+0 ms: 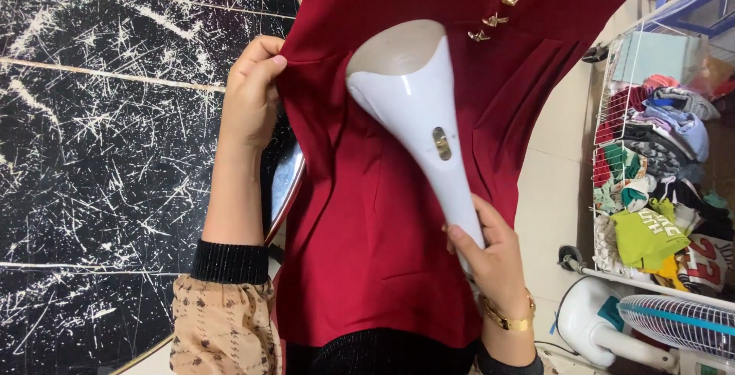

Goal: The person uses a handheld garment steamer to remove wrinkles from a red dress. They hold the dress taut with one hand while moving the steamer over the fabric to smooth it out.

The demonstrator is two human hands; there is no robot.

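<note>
A dark red garment with three small gold clasps hangs in front of me. My left hand pinches its left edge and pulls the cloth taut. My right hand, with a gold bracelet at the wrist, grips the handle of a white handheld steamer. The steamer's wide head is pressed flat against the upper middle of the garment.
A black wall panel with white scratch marks fills the left. At the right a white wire rack holds several folded clothes. A white fan and a white appliance base stand on the tiled floor at lower right.
</note>
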